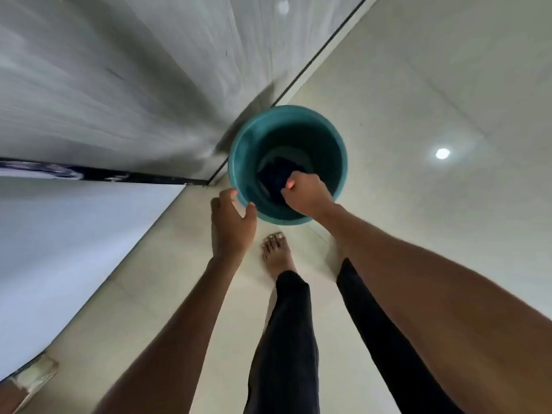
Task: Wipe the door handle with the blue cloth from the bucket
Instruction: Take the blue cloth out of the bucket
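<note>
A teal bucket (322,135) stands on the pale tiled floor close to the foot of a grey door. A dark blue cloth (274,177) lies bunched at the bucket's bottom. My right hand (307,194) reaches down inside the bucket with its fingers closed on the cloth's near edge. My left hand (231,222) hovers at the bucket's left rim, fingers curled and apart, with the thumb and fingertips close to the rim. The door handle is out of view.
The grey door (119,85) fills the upper left, and a white wall (59,234) runs along the left. My bare foot (276,255) and dark trouser legs stand just behind the bucket. A ceiling light reflects on the tiles (442,153) at right.
</note>
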